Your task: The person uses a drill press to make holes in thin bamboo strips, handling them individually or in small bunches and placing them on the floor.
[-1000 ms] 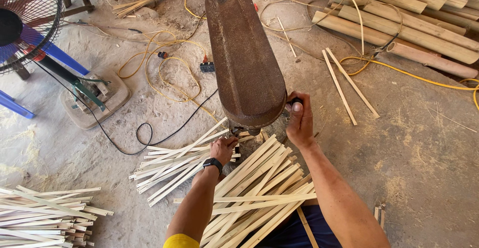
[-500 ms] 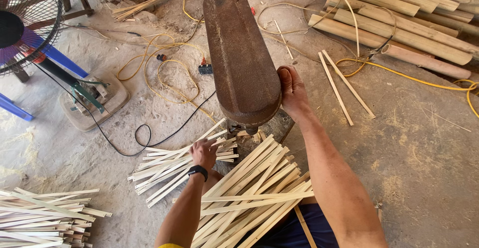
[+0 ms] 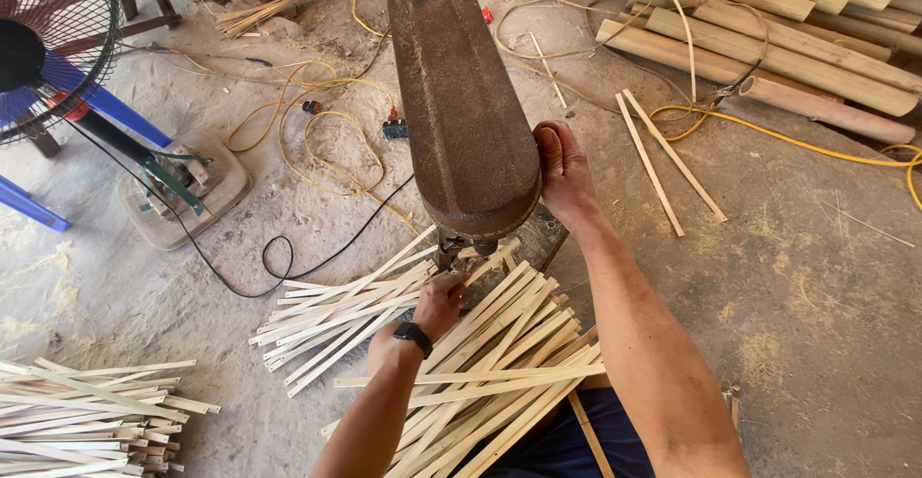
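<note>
A rusty brown machine housing (image 3: 463, 103), long and rounded, stands in front of me. My right hand (image 3: 562, 168) rests against its right side, fingers curled on the edge. My left hand (image 3: 439, 303), with a black watch on the wrist, is shut on a pale bamboo strip (image 3: 485, 265) just under the housing's near end. A heap of pale bamboo strips (image 3: 499, 372) lies across my lap. More strips (image 3: 336, 310) fan out on the ground to the left of that hand.
A standing fan (image 3: 43, 41) on a base (image 3: 182, 190) is at the left, with black and yellow cables (image 3: 307, 142) looping over the dusty floor. Thick bamboo poles (image 3: 768, 26) lie at top right, two loose strips (image 3: 667, 161) below them. Another strip pile (image 3: 86, 420) sits bottom left.
My right hand has climbed from under the housing's near end to its right side. My left hand stays low at the strips by the machine's base.
</note>
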